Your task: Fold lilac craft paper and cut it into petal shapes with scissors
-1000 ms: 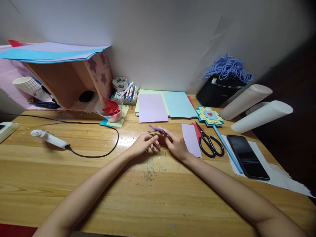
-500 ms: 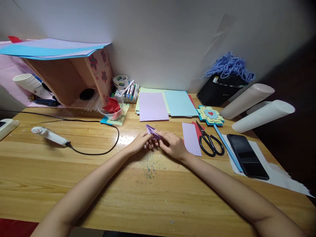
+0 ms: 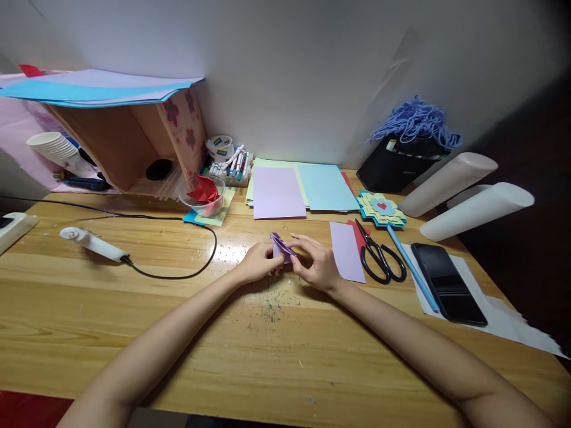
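Observation:
A small folded purple paper is held just above the middle of the table, its pleats tilted toward the upper left. My left hand is closed on its lower left side, thumb pressed against it. My right hand pinches the right edge between thumb and fingers. The fingers partly hide the paper's lower end. Right of my right hand lies a flat lilac paper strip, and beside that a pair of black scissors.
Behind are stacked sheets, lilac and blue. On the left, a corded white glue gun and a plastic bowl with red folded paper; on the right, a layered paper flower, blue paper stick and phone.
The folded purple paper has shifted slightly right and turned, showing more of its face. My right hand's fingers have drawn back from the left hand to the paper's right edge.

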The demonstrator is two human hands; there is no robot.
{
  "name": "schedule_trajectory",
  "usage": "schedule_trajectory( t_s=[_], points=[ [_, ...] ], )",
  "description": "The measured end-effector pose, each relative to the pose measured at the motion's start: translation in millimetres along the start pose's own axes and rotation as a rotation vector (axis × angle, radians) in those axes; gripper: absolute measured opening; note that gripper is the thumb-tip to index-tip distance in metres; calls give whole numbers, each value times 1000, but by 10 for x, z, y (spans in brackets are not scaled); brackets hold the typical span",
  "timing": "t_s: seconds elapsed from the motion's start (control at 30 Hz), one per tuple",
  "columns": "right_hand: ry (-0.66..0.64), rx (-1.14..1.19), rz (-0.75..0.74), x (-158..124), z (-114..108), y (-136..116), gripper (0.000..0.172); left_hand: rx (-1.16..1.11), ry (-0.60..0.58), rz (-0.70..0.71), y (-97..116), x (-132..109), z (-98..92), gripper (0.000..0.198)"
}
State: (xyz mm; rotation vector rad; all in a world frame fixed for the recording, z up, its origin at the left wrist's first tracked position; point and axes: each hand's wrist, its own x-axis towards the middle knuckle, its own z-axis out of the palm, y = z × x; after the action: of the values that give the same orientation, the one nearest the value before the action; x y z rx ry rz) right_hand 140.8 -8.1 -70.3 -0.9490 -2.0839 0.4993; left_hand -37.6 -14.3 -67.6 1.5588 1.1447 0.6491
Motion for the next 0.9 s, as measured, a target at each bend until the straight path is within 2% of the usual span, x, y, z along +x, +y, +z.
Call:
schedule_trajectory(
  t_s=[0.1, 0.3, 0.4, 0.67, 0.9],
  points=[
    [10, 80, 80, -12, 8, 10, 21, 6, -3, -22, 4, -2, -7, 23],
    [72, 466, 423, 70, 7, 130, 21, -54, 0, -49, 50, -6, -17, 21],
    [42, 612, 497, 131, 3, 172, 22, -98, 12, -26, 63, -5, -23, 20],
    [-78, 711, 444, 116, -6, 131, 24, -99, 44, -8, 79, 5, -46, 22],
    [-72, 492, 275, 82, -12, 114, 22, -140, 41, 5, 48, 13, -35, 24]
  ],
)
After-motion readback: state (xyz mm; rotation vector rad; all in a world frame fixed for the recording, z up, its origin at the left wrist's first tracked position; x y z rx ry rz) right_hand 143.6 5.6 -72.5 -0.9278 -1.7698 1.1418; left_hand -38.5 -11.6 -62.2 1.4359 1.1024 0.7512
